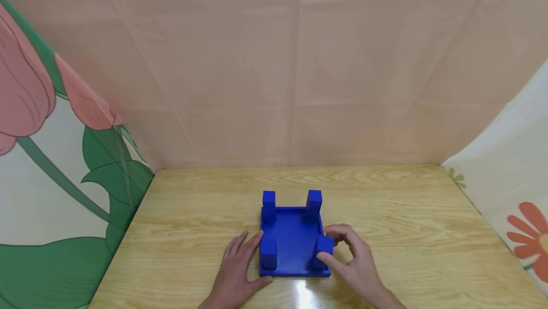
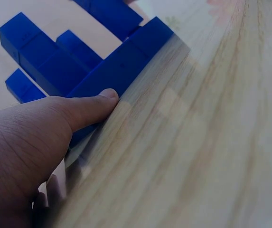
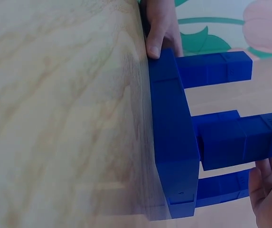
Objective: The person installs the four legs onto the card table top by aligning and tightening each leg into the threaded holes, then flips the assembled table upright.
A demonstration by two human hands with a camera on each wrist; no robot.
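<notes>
A shallow square blue tray-like base [image 1: 294,247] lies on the table with a raised rim, and blue block posts stand at its corners. My left hand [image 1: 235,271] rests by the near left corner, its straight fingers along the left side and its thumb [image 2: 95,105] pressed to the front wall. With thumb and fingers my right hand [image 1: 357,266] pinches the near right post [image 1: 325,244] near its top. In the right wrist view that post [image 3: 245,140] leans slightly, its lower end overlapping the rim. The near left post [image 1: 269,253] stands beside the left hand.
Two further posts, far left [image 1: 269,204] and far right [image 1: 314,204], rise from the back corners. A wood-grain table [image 1: 192,214] carries everything. Behind it hangs a plain pinkish cloth [image 1: 295,71], with flower-printed cloth [image 1: 47,194] at the sides.
</notes>
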